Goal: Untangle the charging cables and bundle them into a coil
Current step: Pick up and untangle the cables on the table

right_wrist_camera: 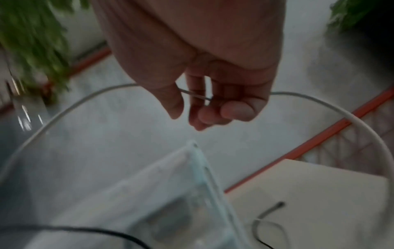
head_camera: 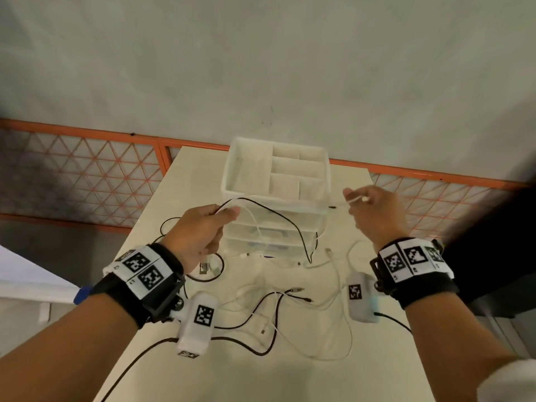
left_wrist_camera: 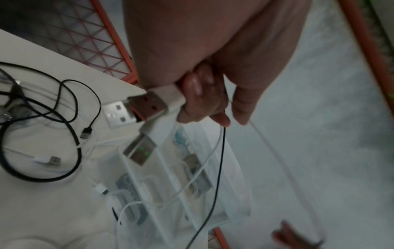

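Cream table (head_camera: 391,358), both hands pinching white cable (right_wrist_camera: 332,107)

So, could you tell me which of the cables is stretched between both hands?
The white cable: the left hand and right hand hold it up; the others lie on the table.

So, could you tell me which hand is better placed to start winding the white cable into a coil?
Probably the right hand: it pinches only the white cable, while the left hand holds several plugs.
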Tool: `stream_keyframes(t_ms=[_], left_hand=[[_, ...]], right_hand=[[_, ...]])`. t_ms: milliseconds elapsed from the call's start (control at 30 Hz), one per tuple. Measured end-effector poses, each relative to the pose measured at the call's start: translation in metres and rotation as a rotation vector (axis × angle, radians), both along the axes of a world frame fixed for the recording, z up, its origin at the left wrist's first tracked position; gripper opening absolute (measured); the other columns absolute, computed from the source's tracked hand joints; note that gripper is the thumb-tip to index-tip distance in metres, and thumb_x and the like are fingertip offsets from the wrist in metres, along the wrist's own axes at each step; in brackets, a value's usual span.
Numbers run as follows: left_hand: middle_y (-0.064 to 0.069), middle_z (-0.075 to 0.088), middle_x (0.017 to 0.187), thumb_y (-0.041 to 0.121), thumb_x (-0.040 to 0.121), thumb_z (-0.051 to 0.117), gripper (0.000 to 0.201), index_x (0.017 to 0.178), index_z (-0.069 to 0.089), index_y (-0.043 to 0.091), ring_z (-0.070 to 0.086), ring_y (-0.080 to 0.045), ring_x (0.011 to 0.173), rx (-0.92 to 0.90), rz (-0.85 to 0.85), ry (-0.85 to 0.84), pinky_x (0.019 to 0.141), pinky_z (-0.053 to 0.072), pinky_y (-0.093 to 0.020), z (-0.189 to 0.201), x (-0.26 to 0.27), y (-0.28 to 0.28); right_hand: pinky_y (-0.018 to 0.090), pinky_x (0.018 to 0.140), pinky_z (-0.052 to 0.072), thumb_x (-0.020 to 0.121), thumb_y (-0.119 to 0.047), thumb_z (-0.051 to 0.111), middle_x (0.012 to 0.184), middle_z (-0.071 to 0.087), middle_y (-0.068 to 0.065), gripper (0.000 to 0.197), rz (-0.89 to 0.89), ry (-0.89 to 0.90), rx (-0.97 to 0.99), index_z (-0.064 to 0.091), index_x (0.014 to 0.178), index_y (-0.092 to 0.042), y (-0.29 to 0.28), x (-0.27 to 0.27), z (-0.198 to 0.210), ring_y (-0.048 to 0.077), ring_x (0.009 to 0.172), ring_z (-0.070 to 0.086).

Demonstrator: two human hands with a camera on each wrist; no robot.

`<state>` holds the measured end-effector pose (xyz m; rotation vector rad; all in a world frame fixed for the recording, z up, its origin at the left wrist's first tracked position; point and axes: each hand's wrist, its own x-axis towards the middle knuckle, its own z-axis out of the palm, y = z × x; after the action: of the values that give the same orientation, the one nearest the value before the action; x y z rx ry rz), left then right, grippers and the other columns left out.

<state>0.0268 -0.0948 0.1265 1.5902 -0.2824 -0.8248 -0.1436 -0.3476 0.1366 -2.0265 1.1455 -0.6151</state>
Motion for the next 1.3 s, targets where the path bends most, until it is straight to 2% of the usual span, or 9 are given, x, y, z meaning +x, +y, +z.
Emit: stream_keyframes(t_ms=[200, 433, 533, 633, 767, 900, 1067, 1200, 1300], left_hand=[[0.008, 0.027, 0.049, 0.037, 0.101, 0.048, 0.035, 0.084, 0.059, 0.009, 0.019, -0.01, 0.042, -0.041, -0.067, -0.001, 0.038, 0.019, -0.019, 0.007, -0.003, -0.003], [0.003, 0.041, 0.056, 0.024, 0.104, 0.046, 0.031, 0.092, 0.064, 0.001, 0.027, -0.007, 0.038, 0.048, -0.083, -0.075, 0.037, 0.025, -0.019, -0.009, -0.014, -0.015], [0.004, 0.036, 0.056, 0.026, 0.103, 0.047, 0.032, 0.094, 0.067, 0.003, 0.023, -0.009, 0.041, 0.049, -0.104, -0.115, 0.04, 0.024, -0.02, -0.013, -0.015, -0.016], [0.004, 0.037, 0.057, 0.018, 0.103, 0.046, 0.028, 0.097, 0.07, 0.005, 0.027, -0.009, 0.044, 0.075, -0.172, -0.171, 0.042, 0.027, -0.021, -0.015, -0.018, -0.016], [0.003, 0.05, 0.061, 0.017, 0.101, 0.05, 0.026, 0.095, 0.073, 0.009, 0.037, -0.011, 0.05, 0.119, -0.36, -0.288, 0.047, 0.03, -0.022, -0.016, -0.031, -0.027], [0.004, 0.046, 0.056, 0.038, 0.099, 0.053, 0.042, 0.07, 0.066, 0.01, 0.036, -0.016, 0.054, 0.153, -0.627, -0.434, 0.052, 0.032, -0.024, -0.006, -0.052, -0.038], [-0.001, 0.072, 0.089, 0.037, 0.1, 0.048, 0.036, 0.077, 0.075, 0.044, 0.066, -0.02, 0.083, 0.427, -0.916, -0.554, 0.083, 0.05, -0.026, -0.017, -0.043, -0.024], [0.012, 0.056, 0.071, 0.019, 0.102, 0.045, 0.029, 0.102, 0.074, 0.017, 0.048, 0.0, 0.06, 0.578, -0.626, -0.666, 0.053, 0.035, -0.005, -0.052, -0.04, -0.017], [0.007, 0.058, 0.069, 0.015, 0.101, 0.045, 0.03, 0.095, 0.074, 0.016, 0.052, -0.005, 0.061, 0.528, -0.383, -0.493, 0.047, 0.036, -0.007, -0.071, -0.041, -0.012]], right_hand=[[0.051, 0.088, 0.058, 0.096, -0.05, 0.047, 0.102, 0.073, 0.009, 0.037, 0.053, 0.16, 0.046, 0.066, 0.11, -0.022, -0.019, 0.008, -0.017, 0.032, 0.087, 0.071], [0.031, 0.055, 0.045, 0.096, 0.0, 0.037, 0.112, 0.062, -0.015, 0.042, 0.173, -0.25, 0.059, 0.063, 0.095, -0.034, -0.033, 0.015, 0.007, 0.023, 0.07, 0.07], [0.031, 0.06, 0.051, 0.086, 0.012, 0.047, 0.131, 0.056, -0.01, 0.065, 0.256, 0.018, 0.196, 0.06, 0.121, -0.042, -0.038, -0.005, -0.024, 0.022, 0.086, 0.072], [0.029, 0.061, 0.053, 0.085, 0.003, 0.052, 0.108, 0.07, -0.001, 0.071, 0.25, 0.334, 0.222, 0.047, 0.143, -0.038, -0.029, -0.021, -0.049, 0.017, 0.078, 0.069], [0.026, 0.073, 0.055, 0.083, -0.013, 0.074, 0.068, 0.071, -0.001, 0.07, 0.466, 0.076, 0.189, 0.047, 0.135, -0.051, 0.028, -0.019, -0.048, 0.008, 0.063, 0.062], [0.015, 0.053, 0.042, 0.09, -0.036, 0.069, 0.053, 0.06, -0.011, 0.015, 0.688, 0.328, 0.189, 0.071, 0.103, -0.03, 0.064, -0.005, -0.053, 0.0, 0.044, 0.054], [0.032, 0.075, 0.057, 0.089, -0.027, 0.063, 0.09, 0.074, -0.009, 0.013, 0.252, 0.416, -0.197, 0.07, 0.093, -0.036, 0.014, -0.027, -0.08, 0.018, 0.078, 0.07], [0.035, 0.092, 0.055, 0.091, -0.025, 0.068, 0.122, 0.064, -0.014, 0.063, 0.317, 0.33, 0.024, 0.042, 0.146, -0.042, 0.016, -0.047, -0.109, 0.016, 0.088, 0.069], [0.039, 0.096, 0.052, 0.088, -0.036, 0.067, 0.129, 0.066, 0.002, 0.066, 0.117, 0.604, 0.053, 0.035, 0.146, -0.031, 0.022, -0.065, -0.14, 0.028, 0.112, 0.065]])
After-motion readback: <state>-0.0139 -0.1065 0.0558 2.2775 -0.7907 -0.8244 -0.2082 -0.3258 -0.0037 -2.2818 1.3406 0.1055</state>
